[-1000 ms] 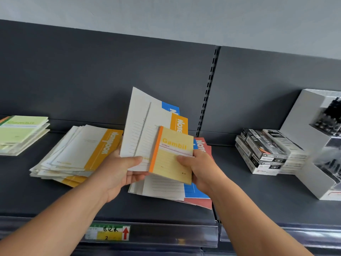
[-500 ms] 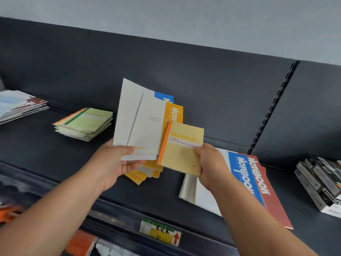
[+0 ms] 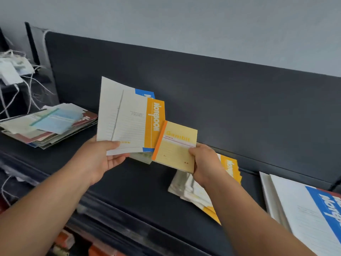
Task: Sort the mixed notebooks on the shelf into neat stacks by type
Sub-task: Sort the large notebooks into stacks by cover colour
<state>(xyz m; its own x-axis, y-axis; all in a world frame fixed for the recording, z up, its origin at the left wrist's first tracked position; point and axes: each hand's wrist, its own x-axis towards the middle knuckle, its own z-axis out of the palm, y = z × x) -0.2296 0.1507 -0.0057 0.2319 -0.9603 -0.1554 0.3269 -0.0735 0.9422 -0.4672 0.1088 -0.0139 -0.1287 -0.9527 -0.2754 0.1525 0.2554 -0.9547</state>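
A dark shelf (image 3: 140,185) runs across the view, closed behind by a dark back panel (image 3: 221,100). At the far right of the shelf lie large blue-banded notebooks (image 3: 304,215), flat and partly cut off by the picture's edge. At the far left sits a mixed pile (image 3: 49,124) of covers in pale blue, cream and brownish red, loosely fanned and uneven. Between them, under the right forearm, an orange-banded stack (image 3: 230,167) lies flat with its edges out of line. Above the middle of the shelf, the left hand (image 3: 99,159) holds up a fan of notebooks (image 3: 129,122), a white one with a blue band behind one with an orange band; its grip is narrow, thumb on the front cover and fingers behind the lower edge. Just beside the fan and overlapping its lower right corner, the right hand (image 3: 204,163) holds a small yellow Gambit notebook (image 3: 175,146) with an orange spine, tilted, its grip pinching the right edge.
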